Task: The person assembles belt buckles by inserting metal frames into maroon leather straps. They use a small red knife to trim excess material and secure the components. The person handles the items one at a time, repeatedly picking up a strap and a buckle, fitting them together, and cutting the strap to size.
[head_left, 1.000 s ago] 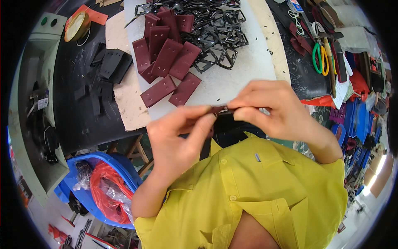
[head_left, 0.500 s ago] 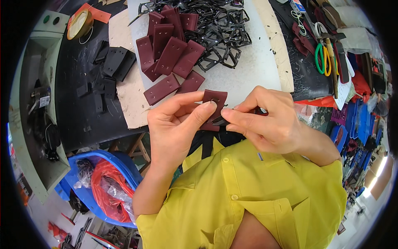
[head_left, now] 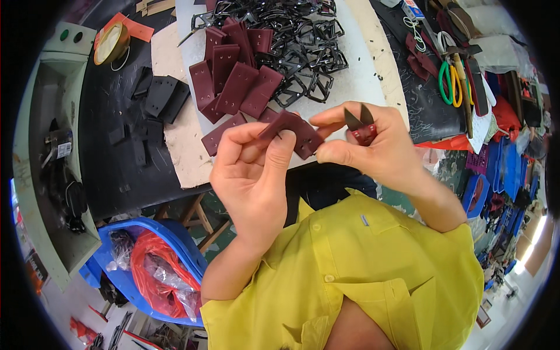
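Note:
A maroon leather-like piece with small holes (head_left: 296, 133) is bent between my two hands. My left hand (head_left: 248, 175) pinches its left part, thumb on the face towards me. My right hand (head_left: 388, 149) touches its right end with thumb and forefinger. The same hand also keeps a small pair of thread snips (head_left: 364, 135) in its palm, blades pointing up and apart; the palm hides most of their handle. Just beyond my hands lies a pile of similar maroon pieces (head_left: 238, 87), and beside it a heap of black metal buckles (head_left: 300, 52).
Pile and buckles rest on a white sheet (head_left: 361, 70) over a cream board (head_left: 184, 157). Black pieces (head_left: 166, 96) lie left, near a gold-coloured bowl (head_left: 121, 44). Scissors with green and yellow handles (head_left: 447, 84) are at right. A blue tub (head_left: 192, 245) with red plastic stands below left.
The snips have moved away from the maroon piece and now point upward in my right hand. The piece has been turned and bent, with my right fingertips at its end.

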Available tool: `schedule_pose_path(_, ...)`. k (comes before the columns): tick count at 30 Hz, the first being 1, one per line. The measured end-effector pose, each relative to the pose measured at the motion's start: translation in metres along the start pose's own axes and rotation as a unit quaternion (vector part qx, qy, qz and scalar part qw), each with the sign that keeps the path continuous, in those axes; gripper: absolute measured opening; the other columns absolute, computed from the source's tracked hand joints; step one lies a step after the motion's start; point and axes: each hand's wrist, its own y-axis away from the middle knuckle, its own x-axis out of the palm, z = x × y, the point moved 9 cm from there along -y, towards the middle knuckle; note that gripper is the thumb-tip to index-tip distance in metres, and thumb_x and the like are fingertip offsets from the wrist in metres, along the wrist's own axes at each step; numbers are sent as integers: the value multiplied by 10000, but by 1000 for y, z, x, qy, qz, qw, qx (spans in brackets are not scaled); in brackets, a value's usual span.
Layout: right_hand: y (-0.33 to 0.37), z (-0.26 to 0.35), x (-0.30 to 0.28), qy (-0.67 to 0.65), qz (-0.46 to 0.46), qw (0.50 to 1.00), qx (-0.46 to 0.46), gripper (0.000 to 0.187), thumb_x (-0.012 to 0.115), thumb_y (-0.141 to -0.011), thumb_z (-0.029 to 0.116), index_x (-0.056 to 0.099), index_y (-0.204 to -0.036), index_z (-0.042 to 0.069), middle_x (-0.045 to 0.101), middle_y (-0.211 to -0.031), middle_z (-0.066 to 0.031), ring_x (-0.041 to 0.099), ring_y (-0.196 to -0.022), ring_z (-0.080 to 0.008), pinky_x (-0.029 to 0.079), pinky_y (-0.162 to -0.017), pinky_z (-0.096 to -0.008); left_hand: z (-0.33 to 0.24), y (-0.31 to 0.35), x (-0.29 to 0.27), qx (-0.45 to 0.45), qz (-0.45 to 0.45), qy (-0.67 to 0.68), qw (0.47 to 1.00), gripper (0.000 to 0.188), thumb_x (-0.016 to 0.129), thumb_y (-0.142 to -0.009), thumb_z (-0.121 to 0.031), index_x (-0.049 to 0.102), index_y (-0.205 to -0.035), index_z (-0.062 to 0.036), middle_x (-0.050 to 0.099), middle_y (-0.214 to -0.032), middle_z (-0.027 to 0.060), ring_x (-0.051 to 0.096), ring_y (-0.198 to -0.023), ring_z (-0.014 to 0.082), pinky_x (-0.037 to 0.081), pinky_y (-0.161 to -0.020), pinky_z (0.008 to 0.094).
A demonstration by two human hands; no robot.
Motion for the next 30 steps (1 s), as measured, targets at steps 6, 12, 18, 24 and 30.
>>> schedule_pose_path(6,-2,-7,1,-70,-49,996,-4,119,644,-777,61,638,-873,-9,570,-628,29,456,-538,3,379,-452,-190,9,10,-1,-44,48,-72,995,274,644,-779,64,512,-1017,36,623,-975,115,590,-913,132,467,-819,263)
schedule_pose_path(12,8,13,8,167,-26,972,-161,87,635,-750,33,625,-824,-12,589,-613,-28,486,-527,-36,383,-467,-200,6,15,-8,-90,111,-221,965,269,665,-776,11,607,-1026,92,655,-856,115,651,-756,162,522,-685,231)
schedule_pose_path(18,22,52,6,369,-87,875,-300,306,725,-670,124,655,-953,30,597,-785,-40,554,-592,-169,440,-479,-261,11,9,-28,-181,3,-151,972,190,620,-825,-10,622,-980,100,653,-821,127,662,-730,181,540,-642,225)
schedule_pose_path(24,47,52,13,447,-92,769,-448,334,716,-610,82,671,-940,58,588,-760,-17,526,-544,-127,392,-427,-234,13,10,-24,-181,0,-98,979,188,606,-837,-16,617,-985,99,650,-853,136,663,-749,200,548,-663,237)
schedule_pose_path(30,49,52,10,431,-88,777,-449,388,761,-574,57,673,-951,56,583,-732,-42,505,-489,-127,379,-409,-231,10,11,-17,-165,16,-95,982,188,601,-840,-3,608,-991,109,647,-866,143,659,-763,197,548,-679,237)
